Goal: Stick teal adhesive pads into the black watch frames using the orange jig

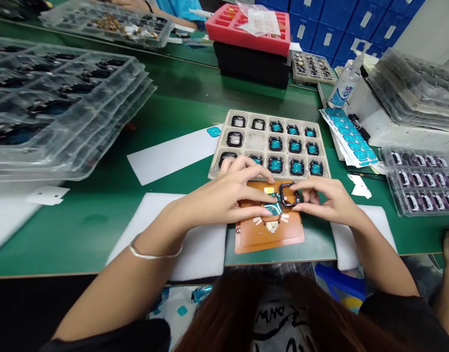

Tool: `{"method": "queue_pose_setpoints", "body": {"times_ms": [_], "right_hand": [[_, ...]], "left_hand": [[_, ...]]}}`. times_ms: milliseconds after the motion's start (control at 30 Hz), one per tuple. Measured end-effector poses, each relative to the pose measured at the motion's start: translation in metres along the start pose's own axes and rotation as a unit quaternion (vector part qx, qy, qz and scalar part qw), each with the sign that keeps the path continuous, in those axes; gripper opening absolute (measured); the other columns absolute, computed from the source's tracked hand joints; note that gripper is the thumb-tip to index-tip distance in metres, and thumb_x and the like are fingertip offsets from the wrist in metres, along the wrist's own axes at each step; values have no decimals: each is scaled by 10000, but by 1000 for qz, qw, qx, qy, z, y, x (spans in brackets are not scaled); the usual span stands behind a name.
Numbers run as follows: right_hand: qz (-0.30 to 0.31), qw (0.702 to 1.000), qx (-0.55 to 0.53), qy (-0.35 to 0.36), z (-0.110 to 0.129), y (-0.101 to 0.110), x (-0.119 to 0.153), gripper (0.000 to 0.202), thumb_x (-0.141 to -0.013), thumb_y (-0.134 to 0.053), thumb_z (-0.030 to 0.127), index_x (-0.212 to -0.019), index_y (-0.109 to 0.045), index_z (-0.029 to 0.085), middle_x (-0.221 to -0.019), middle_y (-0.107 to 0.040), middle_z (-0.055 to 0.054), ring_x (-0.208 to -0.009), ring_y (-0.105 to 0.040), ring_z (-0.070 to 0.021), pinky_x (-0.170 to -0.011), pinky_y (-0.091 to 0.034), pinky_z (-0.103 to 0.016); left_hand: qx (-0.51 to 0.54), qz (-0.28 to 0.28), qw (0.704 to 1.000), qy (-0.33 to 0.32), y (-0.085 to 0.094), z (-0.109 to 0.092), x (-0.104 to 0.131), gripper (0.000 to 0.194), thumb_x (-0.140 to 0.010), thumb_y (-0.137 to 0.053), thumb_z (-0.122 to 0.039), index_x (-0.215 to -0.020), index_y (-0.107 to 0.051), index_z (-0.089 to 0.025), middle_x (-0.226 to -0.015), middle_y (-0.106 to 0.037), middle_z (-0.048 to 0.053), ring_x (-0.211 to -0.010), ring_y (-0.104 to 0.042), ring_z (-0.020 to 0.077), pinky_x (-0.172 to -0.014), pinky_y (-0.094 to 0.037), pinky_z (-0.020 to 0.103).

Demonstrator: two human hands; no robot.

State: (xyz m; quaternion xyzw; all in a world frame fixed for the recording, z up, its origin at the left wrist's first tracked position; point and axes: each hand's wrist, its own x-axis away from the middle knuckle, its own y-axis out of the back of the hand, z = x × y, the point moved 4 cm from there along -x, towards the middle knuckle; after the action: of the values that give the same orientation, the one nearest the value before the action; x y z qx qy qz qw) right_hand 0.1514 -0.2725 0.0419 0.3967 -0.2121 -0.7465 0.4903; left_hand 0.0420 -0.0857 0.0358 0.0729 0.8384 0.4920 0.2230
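A black, squarish open frame (282, 197) with rounded corners stands in the right fingers (304, 185), near the far right corner of the orange board (268, 240). Just left of it, a teal piece (275, 209) with curved white lines, partly hidden, is at the left fingers (253, 212); whether the two touch is unclear.

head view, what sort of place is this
Probably a small-parts assembly workshop: a beige compartment tray of black square frames, stacked clear plastic trays, and blue rectangular bins beyond the green workbench.
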Motion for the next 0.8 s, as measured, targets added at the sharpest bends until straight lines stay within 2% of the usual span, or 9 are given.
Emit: {"method": "queue_pose_setpoints", "body": {"times_ms": [67,133,267,333,467,533,633,733,800], "right_hand": [[-34,999,1,-15,-2,5,0,352,-858,-727,399,-1148,-633,223,-883,-627,-19,-589,-542,-103,-530,-501,-247],[-43,999,17,-16,-3,9,0,374,-829,-753,403,-1141,-629,239,-1048,-636,-61,-706,-606,-134,-582,-535,-272],[-6,1000,30,-1,-4,9,-1,313,-850,-729,398,-1113,-650,247,-1251,-653,-90,-1093,-646,-235,-827,-583,-365],[7,1000,28,-1,-5,8,-1,300,-861,-719,391,-1117,-654,246,-1258,-672,-82,-1168,-628,-244,-929,-558,-401],[14,1000,19,-1,-5,4,-2,304,-873,-709,387,-1135,-642,246,-1196,-694,-72,-1102,-651,-232,-907,-556,-389],[3,1000,16,-8,-5,-2,-2,371,-852,-724,434,-1153,-624,241,-1117,-676,-73,-943,-658,-209,-790,-568,-355],[-21,999,23,-30,-6,-12,0,475,-820,-743,492,-1184,-582,232,-966,-605,-44,-708,-558,-151,-607,-515,-290],[-32,998,28,-41,-5,-20,2,523,-814,-744,507,-1213,-545,233,-851,-555,-9,-673,-520,-148,-567,-472,-275],[-42,998,25,-29,-3,-18,2,498,-825,-735,478,-1213,-540,235,-876,-554,-20,-733,-550,-168,-585,-478,-287]], "left_hand": [[-12,2,1000,-21,0,-3,1,288,-919,-571,-537,-1039,-764,-360,-1292,-606,47,-1129,-443,281,-930,-318,427],[-20,7,999,-42,0,-7,3,285,-925,-563,-530,-1004,-771,-351,-1282,-625,42,-1151,-444,290,-930,-313,433],[-42,17,996,-78,1,-14,4,295,-934,-554,-520,-982,-766,-320,-1158,-706,35,-1125,-479,296,-933,-274,456],[-47,15,994,-100,3,-17,4,296,-941,-557,-500,-956,-764,-289,-1078,-736,30,-1084,-509,284,-934,-261,457],[-32,22,991,-125,5,-22,4,253,-936,-591,-467,-905,-753,-275,-1037,-758,5,-1120,-529,271,-981,-248,452],[-24,28,991,-129,5,-24,3,244,-930,-605,-460,-919,-751,-264,-1041,-757,10,-1129,-529,265,-993,-252,450],[-26,22,991,-131,5,-25,4,243,-927,-619,-438,-943,-748,-232,-1021,-749,32,-1111,-531,261,-967,-270,443],[-35,15,991,-125,4,-23,4,228,-930,-615,-418,-944,-747,-233,-982,-738,36,-1081,-536,258,-940,-277,439],[-34,15,991,-126,4,-22,4,223,-928,-619,-413,-940,-748,-232,-963,-730,39,-1065,-538,255,-939,-280,439]]}}
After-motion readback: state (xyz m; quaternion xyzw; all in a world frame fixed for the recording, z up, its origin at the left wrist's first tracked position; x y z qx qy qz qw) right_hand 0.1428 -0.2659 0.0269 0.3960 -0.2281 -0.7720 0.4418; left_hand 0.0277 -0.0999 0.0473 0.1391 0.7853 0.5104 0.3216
